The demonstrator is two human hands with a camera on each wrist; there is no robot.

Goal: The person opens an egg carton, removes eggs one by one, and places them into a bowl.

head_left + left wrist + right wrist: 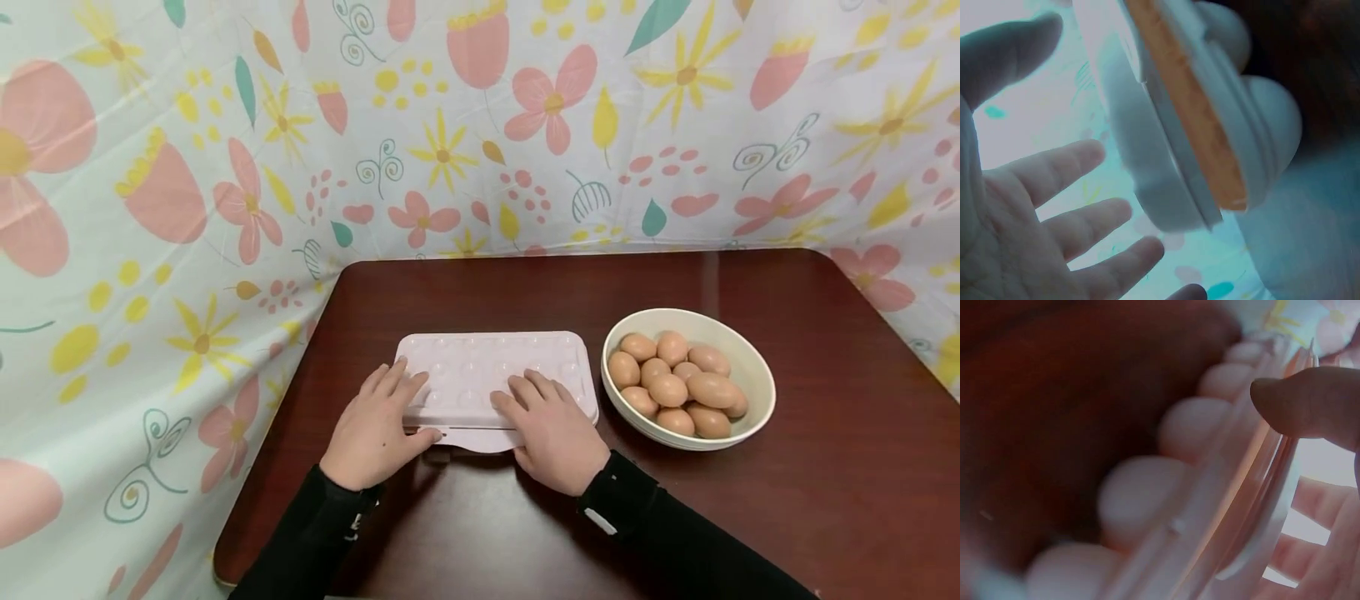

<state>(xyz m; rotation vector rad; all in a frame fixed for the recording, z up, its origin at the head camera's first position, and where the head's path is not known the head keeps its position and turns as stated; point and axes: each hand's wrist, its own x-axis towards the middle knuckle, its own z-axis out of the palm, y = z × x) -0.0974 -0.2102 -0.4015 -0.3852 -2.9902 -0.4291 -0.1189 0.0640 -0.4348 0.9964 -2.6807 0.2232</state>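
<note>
A pale pink lidded egg tray [467,375] with rounded egg cups lies closed over on the table, a wavy tab [483,439] along its front. At its left end is my left hand [378,429], fingers spread, thumb by the front edge. The left wrist view shows that hand [1047,219] with its fingers stretched beside the tray's side wall [1166,162]. My right hand [551,429] rests with spread fingers on the right front of the lid. In the right wrist view its thumb [1304,400] lies along the tray's rim, above rounded cups [1141,494].
Right of the tray stands a cream bowl [761,392] holding several brown eggs [667,390]. The dark red-brown table [840,467] has a floral cloth [480,167] hanging behind it and along its left side.
</note>
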